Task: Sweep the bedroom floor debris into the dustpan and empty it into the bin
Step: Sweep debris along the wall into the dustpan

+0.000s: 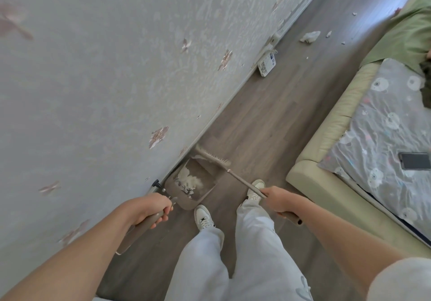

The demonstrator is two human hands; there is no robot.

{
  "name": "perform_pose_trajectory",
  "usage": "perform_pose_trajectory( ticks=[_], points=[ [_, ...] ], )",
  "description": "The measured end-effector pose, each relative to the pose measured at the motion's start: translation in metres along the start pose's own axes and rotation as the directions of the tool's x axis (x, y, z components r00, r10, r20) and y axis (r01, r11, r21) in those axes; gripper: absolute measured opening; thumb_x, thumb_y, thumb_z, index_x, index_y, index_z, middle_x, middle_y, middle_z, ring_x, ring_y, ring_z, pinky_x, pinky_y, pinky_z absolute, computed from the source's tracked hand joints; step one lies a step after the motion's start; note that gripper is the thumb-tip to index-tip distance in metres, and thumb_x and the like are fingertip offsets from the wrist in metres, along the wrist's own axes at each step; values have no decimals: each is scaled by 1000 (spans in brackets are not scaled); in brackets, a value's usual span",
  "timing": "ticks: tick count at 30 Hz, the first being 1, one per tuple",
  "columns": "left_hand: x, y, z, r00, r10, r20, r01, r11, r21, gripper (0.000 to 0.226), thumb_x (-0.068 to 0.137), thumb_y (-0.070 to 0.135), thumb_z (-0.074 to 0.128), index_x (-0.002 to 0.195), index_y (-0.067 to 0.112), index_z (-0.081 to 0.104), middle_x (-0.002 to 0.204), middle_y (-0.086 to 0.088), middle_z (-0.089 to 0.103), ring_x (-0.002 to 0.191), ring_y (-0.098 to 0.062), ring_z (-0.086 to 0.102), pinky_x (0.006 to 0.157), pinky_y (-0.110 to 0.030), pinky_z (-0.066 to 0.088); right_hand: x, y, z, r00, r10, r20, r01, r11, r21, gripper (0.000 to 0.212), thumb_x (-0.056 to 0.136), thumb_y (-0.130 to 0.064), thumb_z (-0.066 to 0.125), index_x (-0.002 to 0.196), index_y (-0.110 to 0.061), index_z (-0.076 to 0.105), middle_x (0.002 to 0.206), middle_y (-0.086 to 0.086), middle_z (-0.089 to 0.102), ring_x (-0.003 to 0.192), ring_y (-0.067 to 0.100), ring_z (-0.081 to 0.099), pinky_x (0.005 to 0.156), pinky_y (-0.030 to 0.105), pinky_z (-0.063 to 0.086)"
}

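A taupe long-handled dustpan (pixel 205 192) stands on the wood floor against the wall, with white crumpled paper scraps (pixel 190 179) inside it. My left hand (pixel 155 209) grips the dustpan's handle. My right hand (pixel 278 199) grips the handle of a taupe broom (pixel 213 157), whose bristle head rests at the pan's far lip. Farther along the floor lies a crumpled white tissue (pixel 310 36) with small white bits (pixel 328 34) around it.
A floral-papered wall (pixel 105 67) runs along the left. A bed with a cream frame (pixel 326 142) and grey patterned sheet fills the right, with a phone (pixel 415 160) on it. A white box (pixel 267 63) leans on the baseboard. My feet stand just behind the pan.
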State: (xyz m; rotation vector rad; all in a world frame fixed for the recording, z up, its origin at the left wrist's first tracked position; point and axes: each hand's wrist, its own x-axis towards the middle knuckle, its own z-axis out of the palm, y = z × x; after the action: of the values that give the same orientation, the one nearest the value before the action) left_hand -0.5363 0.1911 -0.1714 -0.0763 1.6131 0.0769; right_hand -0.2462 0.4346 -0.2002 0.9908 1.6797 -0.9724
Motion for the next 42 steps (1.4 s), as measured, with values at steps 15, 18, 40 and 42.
perform_pose_trajectory(
  ticks=[15,18,40,42],
  points=[
    [-46,134,52,997,74,2,-73,983,166,10,75,7,49,83,14,51,76,-7,53,46,-13,44,48,-20,39,-47,120,-78,999,10,37,-23,930,366,48,94,-11,40,140,-22,47,58,2,52,39,15,42,39,26,39],
    [-61,204,78,994,109,6,-108,970,216,12,75,6,48,85,13,50,74,-6,52,43,-12,45,48,-20,38,-60,164,-111,999,47,-23,-32,893,450,51,94,-11,40,144,-18,42,58,3,52,38,13,43,38,25,38],
    [-76,706,172,943,318,100,-333,909,251,16,75,8,48,88,11,57,81,-10,57,49,-16,45,49,-22,41,-21,298,-440,932,301,-203,36,480,877,46,97,-11,39,140,-25,45,74,9,53,47,14,46,45,25,40],
    [-72,754,163,946,301,116,-322,914,246,17,76,9,48,90,12,57,85,-11,57,50,-16,46,48,-21,42,-11,299,-483,933,322,-163,18,410,912,40,97,-10,38,133,-23,48,73,9,52,46,14,45,44,25,38]
  ],
)
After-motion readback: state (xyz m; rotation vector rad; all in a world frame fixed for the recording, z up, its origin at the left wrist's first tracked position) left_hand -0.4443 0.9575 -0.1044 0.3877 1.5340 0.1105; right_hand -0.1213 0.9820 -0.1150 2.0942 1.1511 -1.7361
